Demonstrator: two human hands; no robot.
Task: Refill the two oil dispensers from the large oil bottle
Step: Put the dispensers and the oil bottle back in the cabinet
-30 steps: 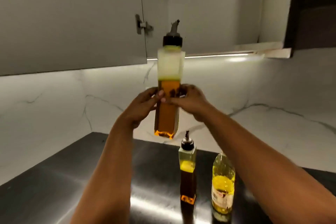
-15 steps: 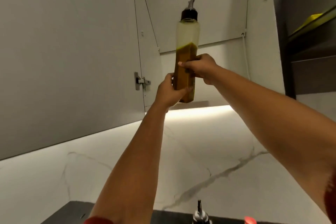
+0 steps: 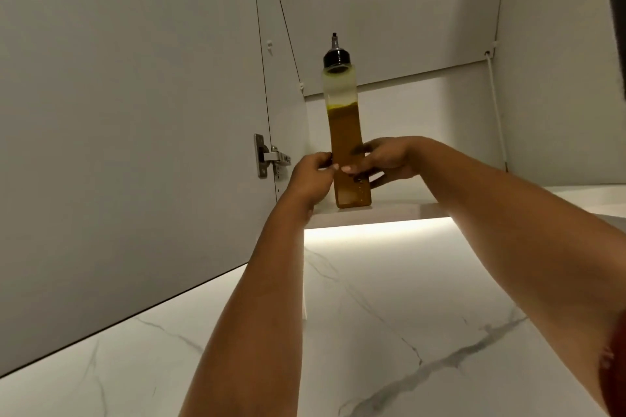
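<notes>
Now that the oil dispenser (image 3: 347, 132) has been carried up from above the counter to the wall cabinet, its base sits on, or just above, the front edge of the cabinet shelf (image 3: 399, 211) where half a second ago it was in mid-air. At nine o'clock from the bottle, the cabinet door (image 3: 128, 112) stands open with its hinge (image 3: 269, 159) showing. The left hand (image 3: 313, 176) curls its fingers against the bottle's left side low down. The dispenser stands upright at centre, dark oil filling about two thirds of it, black pour spout at twelve o'clock. At three o'clock, the right hand (image 3: 386, 159) wraps thumb and fingers round the lower body. Both hands grip the bottle; neither has let go. Judging from this, one dispenser is done and being stored, while the second dispenser and the large bottle, down at six o'clock, have dropped out of view, so that refill may remain.
</notes>
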